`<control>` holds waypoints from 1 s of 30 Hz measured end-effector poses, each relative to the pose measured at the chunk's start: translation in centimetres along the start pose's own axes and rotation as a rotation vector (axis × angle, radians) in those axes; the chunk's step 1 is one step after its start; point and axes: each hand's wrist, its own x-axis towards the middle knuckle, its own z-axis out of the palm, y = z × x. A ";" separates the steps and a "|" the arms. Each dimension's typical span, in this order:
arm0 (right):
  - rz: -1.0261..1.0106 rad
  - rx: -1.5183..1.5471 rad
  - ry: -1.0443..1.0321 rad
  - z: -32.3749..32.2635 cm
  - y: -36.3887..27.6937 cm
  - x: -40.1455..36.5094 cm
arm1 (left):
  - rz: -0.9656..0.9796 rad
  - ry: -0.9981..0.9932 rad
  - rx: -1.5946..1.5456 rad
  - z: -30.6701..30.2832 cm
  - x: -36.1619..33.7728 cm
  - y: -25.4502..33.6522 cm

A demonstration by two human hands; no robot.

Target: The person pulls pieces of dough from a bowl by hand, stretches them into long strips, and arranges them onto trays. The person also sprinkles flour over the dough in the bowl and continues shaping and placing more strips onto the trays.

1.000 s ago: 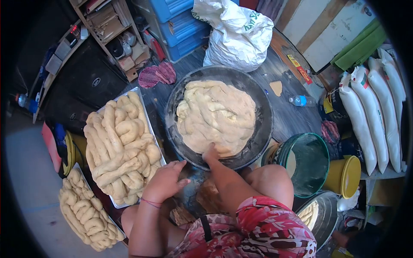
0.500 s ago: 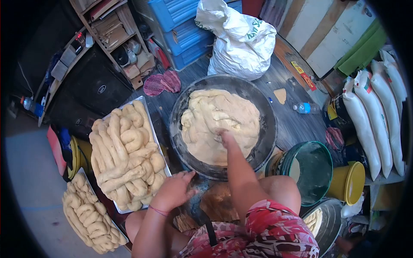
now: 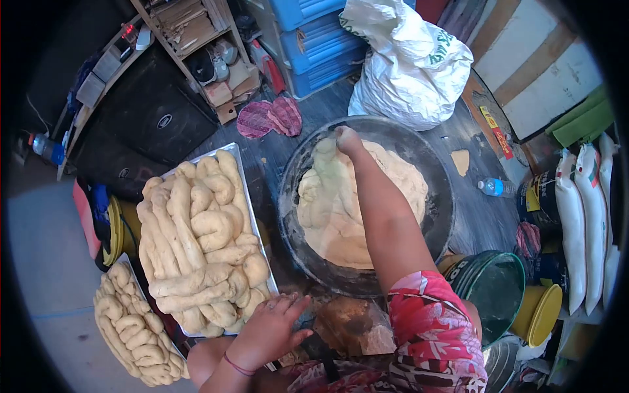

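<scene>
A wide dark round basin point(image 3: 440, 196) holds a large, soft, pale mass of dough point(image 3: 400, 187). My right arm reaches across it, and my right hand point(image 3: 348, 139) is curled closed on the dough's far edge, close to the basin's back wall. The fingers are partly hidden, and the dough just beside them is blurred. My left hand point(image 3: 272, 329) hovers palm down over my lap with its fingers apart, holding nothing. It is near the front right corner of a metal tray point(image 3: 251, 208) piled with thick ropes and coils of dough point(image 3: 213, 229).
A second tray of dough coils point(image 3: 136, 327) sits lower left. Behind the basin stand a white sack point(image 3: 409, 72) and blue drawers point(image 3: 321, 59). To the right are a water bottle point(image 3: 496, 188), a green bucket point(image 3: 495, 295), a yellow-lidded bucket point(image 3: 546, 316) and long filled white bags point(image 3: 593, 223).
My right hand has moved from the middle of the dough to its far edge. My left hand stays near the tray corner. The whole view has shifted slightly.
</scene>
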 end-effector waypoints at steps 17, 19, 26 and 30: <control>0.111 1.002 0.461 -16.7 5.7 -9.3 | 0.096 0.150 0.006 -0.6 -2.7 0.6; 0.043 0.828 0.471 -21.8 2.8 -9.9 | 0.146 0.166 -0.032 -0.5 -3.0 0.8; -0.354 0.628 0.597 -35.9 -12.5 -12.8 | 0.176 0.223 -0.092 -0.5 -2.9 1.2; -0.575 0.597 0.786 -41.7 -21.7 -16.7 | 0.230 0.294 -0.107 -0.1 -2.7 1.4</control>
